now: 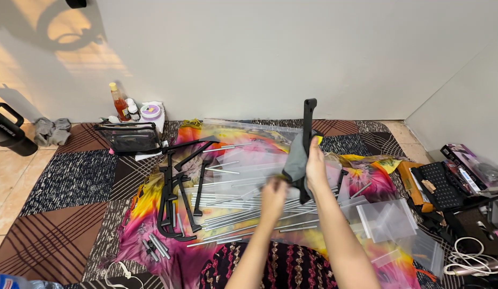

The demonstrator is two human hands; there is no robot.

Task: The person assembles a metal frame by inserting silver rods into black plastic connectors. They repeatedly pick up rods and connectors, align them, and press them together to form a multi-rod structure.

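Tie-dyed cloth (152, 214) is spread over the patterned rug (72, 182), with clear plastic bags (249, 155) and silver metal rods (233, 217) scattered across it. Black frame pieces (177, 192) lie at the left. A black plastic bar (309, 123) is held upright above the rods – stiff and probably light – wrapped in soft grey cloth (296, 160), best gripped low. It is clasped by the right hand (316, 166); the left hand (273, 195) is blurred, so its grip cannot be told.
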